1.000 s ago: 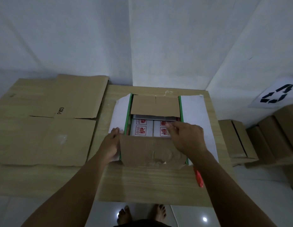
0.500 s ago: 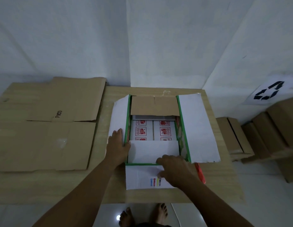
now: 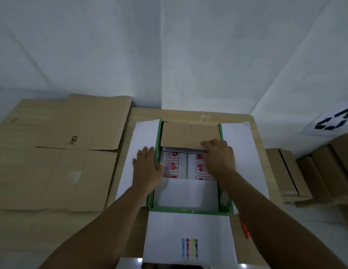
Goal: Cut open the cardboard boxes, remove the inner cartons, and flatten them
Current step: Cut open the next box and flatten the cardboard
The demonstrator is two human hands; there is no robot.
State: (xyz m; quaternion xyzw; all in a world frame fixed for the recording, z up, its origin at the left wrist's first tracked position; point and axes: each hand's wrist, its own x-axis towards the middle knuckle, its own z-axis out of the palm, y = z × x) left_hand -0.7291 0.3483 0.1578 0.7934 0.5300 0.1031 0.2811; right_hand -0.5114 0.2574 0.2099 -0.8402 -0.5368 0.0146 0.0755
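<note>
An open cardboard box with a green rim (image 3: pixel 190 210) stands on the wooden table (image 3: pixel 180 113), its white outer flaps spread out. Inside lie white inner cartons (image 3: pixel 172 164) with red symbols, partly covered by a white near inner flap (image 3: pixel 186 193) and a brown far flap (image 3: pixel 180 134). My left hand (image 3: pixel 146 167) rests flat with spread fingers on the box's left edge and left flap. My right hand (image 3: pixel 219 158) holds the brown flap's near edge, fingers on top and thumb below it.
A large flattened cardboard sheet (image 3: pixel 58 152) covers the table's left side. A red cutter (image 3: pixel 245 230) lies on the table to the right of the box. Closed brown boxes (image 3: pixel 289 171) stand lower at the right, near a recycling sign (image 3: pixel 334 121).
The near brown flap has been folded out toward me, showing its white printed side. My right hand then moved from the near flap to the far brown flap; my left hand slid forward.
</note>
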